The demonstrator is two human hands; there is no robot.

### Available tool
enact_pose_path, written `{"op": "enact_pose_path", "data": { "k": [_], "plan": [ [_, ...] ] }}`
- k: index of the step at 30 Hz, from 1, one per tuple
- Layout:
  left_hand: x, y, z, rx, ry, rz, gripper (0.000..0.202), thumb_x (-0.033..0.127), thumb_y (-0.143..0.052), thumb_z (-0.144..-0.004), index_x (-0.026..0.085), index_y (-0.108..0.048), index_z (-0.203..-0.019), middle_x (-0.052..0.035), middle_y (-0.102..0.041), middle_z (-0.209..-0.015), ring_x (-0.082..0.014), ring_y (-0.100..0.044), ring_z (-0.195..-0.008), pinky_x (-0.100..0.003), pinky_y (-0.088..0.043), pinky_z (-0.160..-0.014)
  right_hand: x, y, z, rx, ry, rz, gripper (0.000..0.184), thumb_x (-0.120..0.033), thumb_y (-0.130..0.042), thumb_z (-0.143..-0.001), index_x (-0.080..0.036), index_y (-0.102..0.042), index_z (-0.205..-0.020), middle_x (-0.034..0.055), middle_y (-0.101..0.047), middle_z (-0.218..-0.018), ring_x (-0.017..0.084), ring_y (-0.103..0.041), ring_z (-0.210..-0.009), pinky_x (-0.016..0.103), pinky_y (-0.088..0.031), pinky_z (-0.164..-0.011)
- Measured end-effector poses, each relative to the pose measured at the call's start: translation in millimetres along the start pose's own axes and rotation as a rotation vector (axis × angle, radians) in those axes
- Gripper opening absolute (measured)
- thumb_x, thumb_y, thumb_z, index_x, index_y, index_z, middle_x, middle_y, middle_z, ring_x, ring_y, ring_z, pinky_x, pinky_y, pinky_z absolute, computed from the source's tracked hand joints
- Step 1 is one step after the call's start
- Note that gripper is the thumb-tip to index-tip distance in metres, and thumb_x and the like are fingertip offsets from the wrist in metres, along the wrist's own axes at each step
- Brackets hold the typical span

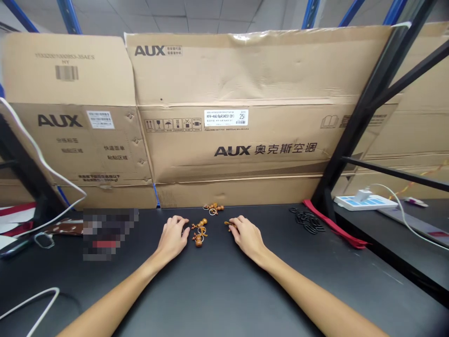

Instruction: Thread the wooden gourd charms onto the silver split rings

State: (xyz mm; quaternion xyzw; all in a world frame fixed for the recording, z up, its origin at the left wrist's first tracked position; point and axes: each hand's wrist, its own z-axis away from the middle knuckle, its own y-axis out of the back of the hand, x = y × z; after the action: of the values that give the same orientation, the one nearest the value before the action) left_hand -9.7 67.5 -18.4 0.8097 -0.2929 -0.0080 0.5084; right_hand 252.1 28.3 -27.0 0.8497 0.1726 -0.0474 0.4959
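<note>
While my right grip (246, 235) pinched a brown charm (229, 224), I couldn't tell if my left grip (173, 238), beside wooden gourd keychains (199, 241), held anything

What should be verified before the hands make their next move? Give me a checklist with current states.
1. Both hands visible: ok; left hand and right hand are in view.
2. Right fingertips at a small brown piece: ok; firmness of grip, cannot tell.
3. Left hand's grasp: cannot tell; its fingers may hide something.
4. Brown, glossy, gourd-shaped pendants with metal rings between the hands lying separately: not ok; they are bunched together.
5. Pile of thin black oval rings apart from the hands: ok.
</note>
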Motion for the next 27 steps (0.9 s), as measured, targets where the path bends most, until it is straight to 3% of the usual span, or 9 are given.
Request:
{"op": "enact_pose_path", "data": {
  "k": [3, 7, 11, 15, 21, 24, 27],
  "plan": [
    [14.3, 6.2, 2.4, 0.009, -0.149, 0.143, 0.02, 0.02, -0.045, -0.09, 0.02, -0.061, -0.101, -0.0066, -0.058, -0.103, -0.0217, -0.053, -0.098, -0.038, -0.043, -0.088, 0.4, -1.7, 0.0, 0.102, 0.013, 0.046, 0.013, -0.023, -0.052, -0.089, -0.021, -0.064, -0.094, 0.0092, -0.062, -0.092, 0.023, -0.057, -0.084, 0.031, -0.043, -0.066],
    [35.9, 14.3, 9.1, -0.106, -0.269, 0.234, 0.019, 0.022, -0.044, -0.092, 0.021, -0.063, -0.09, -0.0049, -0.061, -0.094, -0.0197, -0.055, -0.09, -0.034, -0.044, -0.084, -8.1, 0.9, 2.1, 0.201, 0.107, 0.013, 0.013, -0.022, -0.052, -0.088, -0.02, -0.063, -0.094, 0.0102, -0.059, -0.096, 0.024, -0.052, -0.084, 0.034, -0.042, -0.069],
    [51.1, 17.1, 16.8, -0.198, -0.299, 0.331, 0.028, 0.025, -0.042, -0.093, 0.019, -0.061, -0.074, -0.0039, -0.061, -0.082, -0.0175, -0.057, -0.081, -0.03, -0.045, -0.078, -24.6, 7.9, 8.3, 0.078, 0.263, -0.151, 0.013, -0.021, -0.053, -0.088, -0.019, -0.062, -0.096, 0.0085, -0.059, -0.094, 0.023, -0.051, -0.086, 0.037, -0.043, -0.077],
    [58.9, 18.7, 20.8, -0.283, -0.328, 0.454, 0.018, 0.025, -0.049, -0.09, 0.02, -0.063, -0.081, -0.0026, -0.063, -0.08, -0.016, -0.058, -0.076, -0.028, -0.046, -0.074, -35.8, 10.9, 14.7, -0.04, 0.39, -0.279, 0.013, -0.016, -0.052, -0.086, -0.019, -0.061, -0.093, 0.006, -0.059, -0.091, 0.02, -0.05, -0.085, 0.036, -0.043, -0.079],
    [59.1, 15.8, 20.2, -0.252, -0.302, 0.51, 0.018, 0.02, -0.044, -0.092, 0.019, -0.061, -0.088, -0.0015, -0.064, -0.081, -0.0141, -0.06, -0.074, -0.025, -0.046, -0.074, -36.0, 9.9, 16.0, -0.133, 0.345, -0.38, 0.018, -0.008, -0.052, -0.079, -0.019, -0.061, -0.092, 0.0038, -0.06, -0.088, 0.019, -0.051, -0.082, 0.034, -0.044, -0.079],
    [58.7, 15.4, 20.2, -0.221, -0.282, 0.486, 0.019, 0.024, -0.044, -0.093, 0.019, -0.062, -0.088, -0.0017, -0.064, -0.082, -0.0147, -0.059, -0.076, -0.025, -0.045, -0.073, -35.6, 11.5, 15.2, -0.182, 0.32, -0.413, 0.013, -0.017, -0.059, -0.08, -0.019, -0.061, -0.092, 0.0041, -0.059, -0.091, 0.019, -0.051, -0.085, 0.034, -0.045, -0.08],
    [59.7, 16.5, 22.0, -0.267, -0.296, 0.459, 0.014, 0.031, -0.058, -0.085, 0.019, -0.062, -0.093, -0.0013, -0.062, -0.084, -0.015, -0.057, -0.074, -0.025, -0.045, -0.07, -35.8, 12.7, 14.8, -0.22, 0.326, -0.419, 0.016, -0.025, -0.066, -0.078, -0.019, -0.059, -0.091, 0.0043, -0.057, -0.093, 0.02, -0.051, -0.086, 0.035, -0.045, -0.079]
  ]
}}
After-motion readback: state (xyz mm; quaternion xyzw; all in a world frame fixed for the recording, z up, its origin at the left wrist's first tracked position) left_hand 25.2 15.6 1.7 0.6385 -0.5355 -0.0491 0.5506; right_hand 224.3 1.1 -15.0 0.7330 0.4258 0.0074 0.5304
